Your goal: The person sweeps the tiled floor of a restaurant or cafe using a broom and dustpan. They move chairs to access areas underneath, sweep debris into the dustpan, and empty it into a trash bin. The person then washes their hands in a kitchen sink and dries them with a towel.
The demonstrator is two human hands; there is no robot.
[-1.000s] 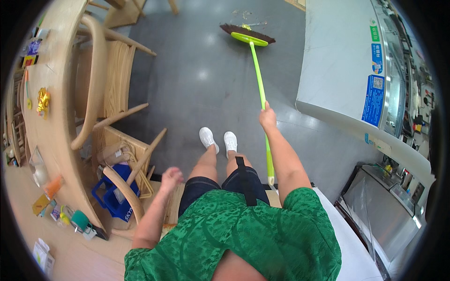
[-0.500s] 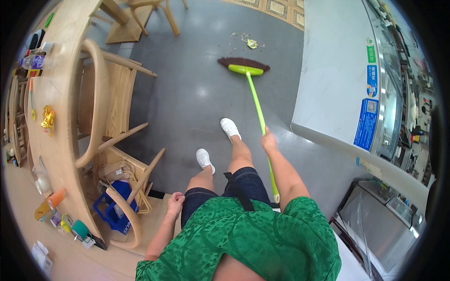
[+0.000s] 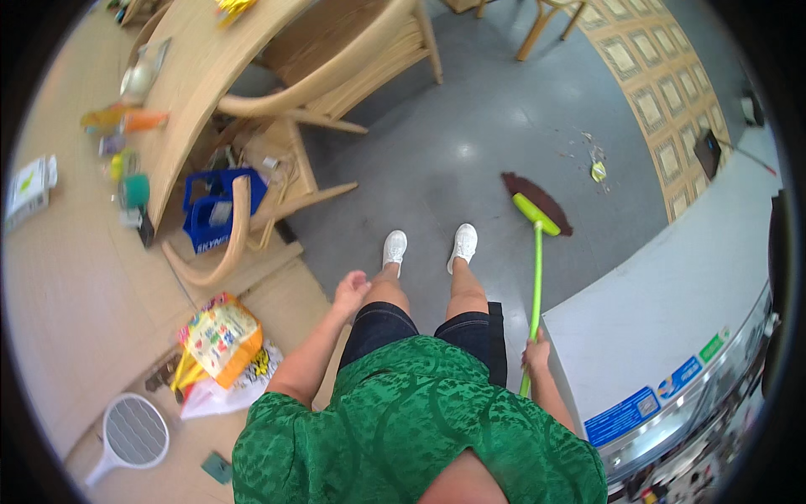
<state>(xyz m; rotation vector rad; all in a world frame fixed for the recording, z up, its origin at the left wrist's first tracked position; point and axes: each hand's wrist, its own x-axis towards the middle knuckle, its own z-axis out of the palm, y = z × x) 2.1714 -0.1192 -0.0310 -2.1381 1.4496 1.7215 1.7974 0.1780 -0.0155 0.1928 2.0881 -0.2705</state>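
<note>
My right hand (image 3: 536, 353) is wrapped round the lime-green handle of a broom (image 3: 537, 277). The broom's dark brown bristles (image 3: 540, 202) rest on the grey floor, ahead and to the right of my white shoes. Just past them lies a small pile of debris with a crumpled yellow-green wrapper (image 3: 598, 171), apart from the bristles. My left hand (image 3: 351, 291) hangs by my left thigh with loosely bent fingers and nothing visible in it.
To the left are a wooden table (image 3: 222, 63), a wooden chair (image 3: 336, 92), and another chair holding a blue basket (image 3: 220, 202). A bag (image 3: 222, 340) and an electric swatter (image 3: 136, 431) lie on the bench surface. At right stands a white counter (image 3: 655, 294); patterned tiles (image 3: 663, 97) lie beyond.
My view has turned to the right. My feet now stand side by side. The broom is still in my right hand, now held nearer the white counter's corner, and the wrapper remains on the floor.
</note>
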